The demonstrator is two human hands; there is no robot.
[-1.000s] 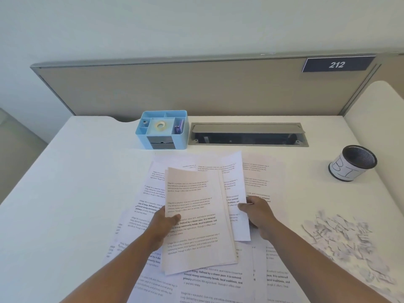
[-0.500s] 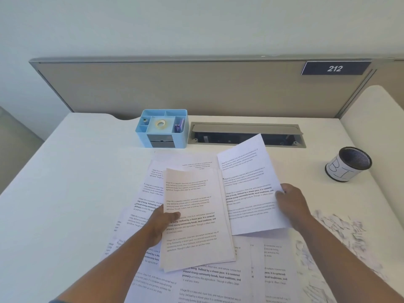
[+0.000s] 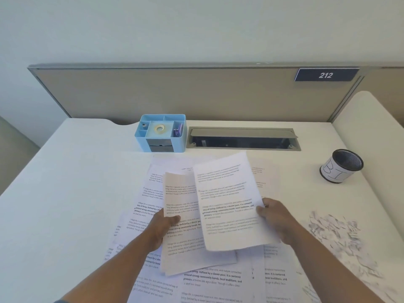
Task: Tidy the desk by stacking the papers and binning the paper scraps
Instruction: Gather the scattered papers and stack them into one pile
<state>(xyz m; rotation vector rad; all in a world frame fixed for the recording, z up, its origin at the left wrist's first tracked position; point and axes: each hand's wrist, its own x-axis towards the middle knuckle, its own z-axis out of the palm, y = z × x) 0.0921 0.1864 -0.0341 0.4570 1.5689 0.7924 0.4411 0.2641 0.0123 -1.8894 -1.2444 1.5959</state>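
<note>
My left hand (image 3: pixel 162 228) grips the left edge of a thin stack of printed sheets (image 3: pixel 183 243), thumb on top, held just above the desk. My right hand (image 3: pixel 276 217) pinches the right edge of a single printed sheet (image 3: pixel 227 202), which overlaps the right side of that stack. More loose printed papers (image 3: pixel 214 283) lie spread on the white desk (image 3: pixel 65 193) beneath both hands. A pile of torn paper scraps (image 3: pixel 336 232) lies at the right. A black mesh cup with a white label, the bin (image 3: pixel 341 166), stands at the far right.
A light blue desk organiser (image 3: pixel 160 133) holding a tape roll stands at the back centre. Beside it is an open grey cable tray (image 3: pixel 242 139) set into the desk. A beige partition with a "212" plate (image 3: pixel 325 75) closes the back.
My right hand lifted a single sheet off the desk, swung it out to the right, then brought it leftward over the stack held by my left hand, which barely moved.
</note>
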